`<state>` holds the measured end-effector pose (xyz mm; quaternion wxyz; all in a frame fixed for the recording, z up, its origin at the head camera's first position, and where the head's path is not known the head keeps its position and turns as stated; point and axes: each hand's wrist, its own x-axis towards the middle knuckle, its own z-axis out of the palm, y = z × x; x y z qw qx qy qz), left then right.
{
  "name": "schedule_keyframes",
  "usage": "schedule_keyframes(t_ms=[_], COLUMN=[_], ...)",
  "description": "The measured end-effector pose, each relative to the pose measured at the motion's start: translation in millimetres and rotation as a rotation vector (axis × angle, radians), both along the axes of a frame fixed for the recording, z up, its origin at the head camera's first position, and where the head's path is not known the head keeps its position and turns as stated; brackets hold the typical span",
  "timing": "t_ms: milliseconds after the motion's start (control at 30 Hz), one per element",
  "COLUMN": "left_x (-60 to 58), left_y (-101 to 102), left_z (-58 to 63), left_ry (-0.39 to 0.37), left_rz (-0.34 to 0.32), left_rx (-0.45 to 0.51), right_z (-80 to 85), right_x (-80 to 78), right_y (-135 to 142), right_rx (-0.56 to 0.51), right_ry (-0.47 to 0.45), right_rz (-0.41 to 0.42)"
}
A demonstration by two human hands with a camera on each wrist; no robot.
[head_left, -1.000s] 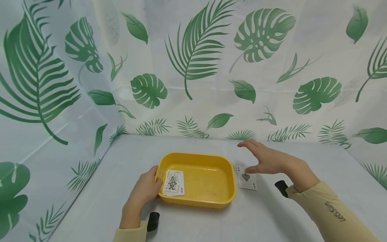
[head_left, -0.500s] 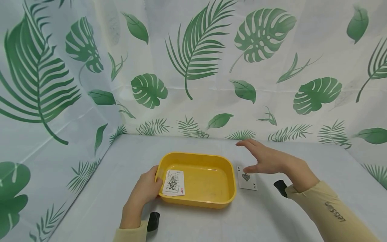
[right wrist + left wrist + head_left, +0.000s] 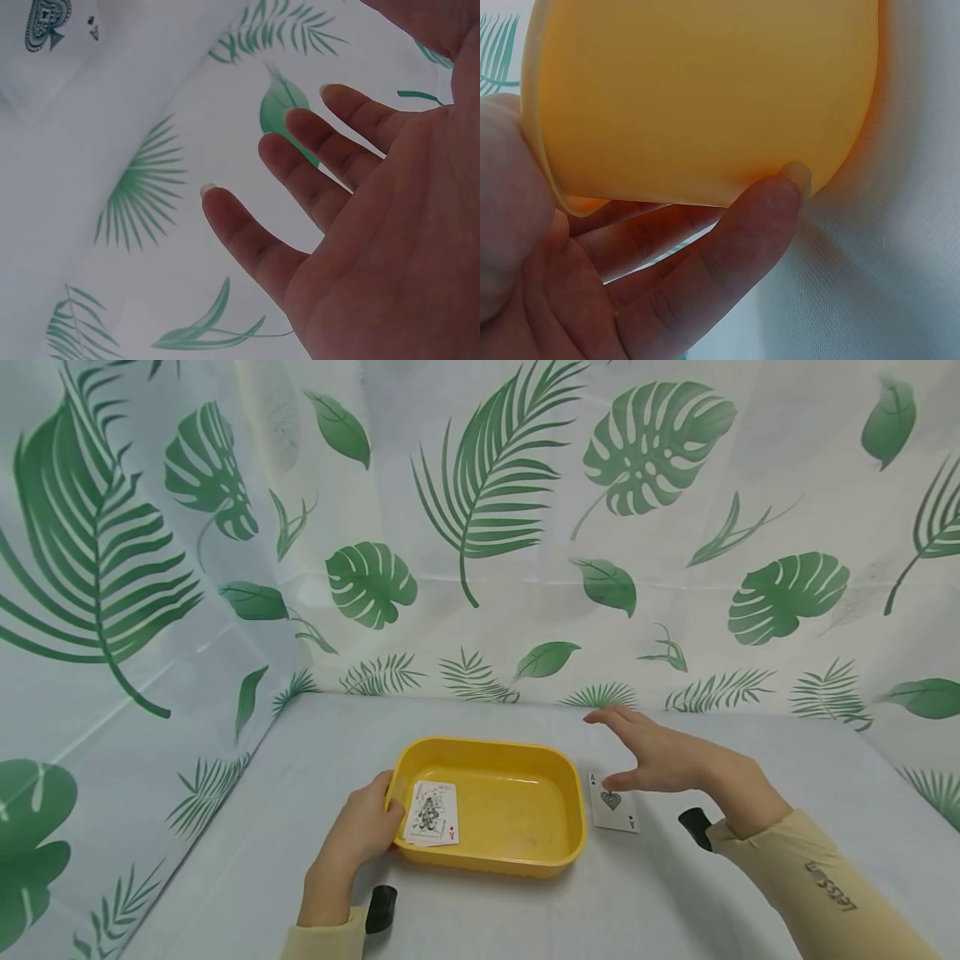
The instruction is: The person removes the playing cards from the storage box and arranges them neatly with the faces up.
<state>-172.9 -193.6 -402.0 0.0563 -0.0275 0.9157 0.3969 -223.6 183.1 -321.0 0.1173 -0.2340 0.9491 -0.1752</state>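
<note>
A yellow plastic tray (image 3: 495, 867) stands on the table, its left end gripped by my left hand (image 3: 362, 820). The thumb is over the rim, and in the left wrist view the fingers (image 3: 757, 217) bend under the tray's outer wall. Inside, at the left, lie overlapping playing cards (image 3: 429, 814), a joker on top with a red ace corner showing. An ace of spades (image 3: 615, 810) lies face up on the table just right of the tray. Above it hovers my right hand (image 3: 663, 752), fingers spread and holding nothing; its thumb covers part of the card from the head view.
A white cloth (image 3: 480, 635) printed with green leaves hangs behind and at the left of the table (image 3: 300, 777). Black wrist straps with camera mounts (image 3: 696, 828) sit by both sleeves. The right forearm casts a shadow on the table.
Almost nothing differs. My right hand has drifted very slightly to the left over the ace of spades; my left hand, the tray and the cards stay put.
</note>
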Motion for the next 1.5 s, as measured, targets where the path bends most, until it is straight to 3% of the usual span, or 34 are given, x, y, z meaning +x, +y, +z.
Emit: schedule_keyframes(t_ms=[667,1500], left_x=[-0.8,-0.4], left_y=[1,2], left_z=[1.0,0.5], left_ry=[-0.009,-0.009], left_rz=[0.005,0.02], left_rx=[-0.004,0.0], right_z=[1.3,5.4], right_x=[1.0,-0.3], right_y=[-7,-18], right_rx=[-0.011,-0.047], right_ry=[-0.002,0.04], right_rz=[-0.005,0.084])
